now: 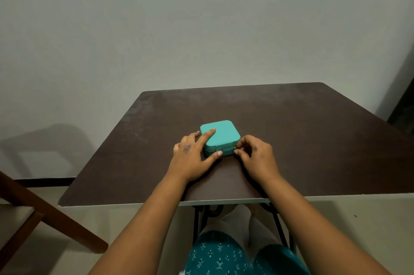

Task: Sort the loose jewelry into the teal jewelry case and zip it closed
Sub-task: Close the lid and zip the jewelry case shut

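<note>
Case: closed square teal jewelry case (220, 136) on dark brown bench (291, 131).
Left hand (190, 153): fingers straight, pressing lid.
Right hand (255, 151): fingers pinching zipper pull (235, 148).

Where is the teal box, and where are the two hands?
teal jewelry case (221, 134), head view, on its lid.
left hand (192, 153), head view, back of the hand.
right hand (257, 153), head view, on its knuckles.

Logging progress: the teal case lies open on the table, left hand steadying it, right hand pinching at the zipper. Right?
Not quite: the head view shows the teal case closed on the table. The left hand steadies it and the right hand pinches at the zipper.
</note>
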